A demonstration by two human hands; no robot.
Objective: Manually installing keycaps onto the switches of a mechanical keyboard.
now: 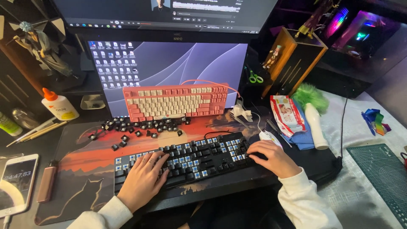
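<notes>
A black keyboard (199,159) lies on a red-and-orange desk mat (85,161); many of its keycaps are off, showing blue switches. My left hand (142,178) rests on the keyboard's left part, fingers spread over bare switches and a few black caps. My right hand (273,157) lies on the keyboard's right end, fingers curled over the keys. Several loose black keycaps (140,127) are scattered on the mat behind the keyboard. A pink keyboard with white keys (174,101) leans against the lower monitor (169,63).
A glue bottle (59,106), pens and a phone (17,182) sit at the left. At the right lie a wipes packet (287,114), a white bottle (316,125), a green duster (311,97) and a green cutting mat (381,178). Figurines stand on both sides.
</notes>
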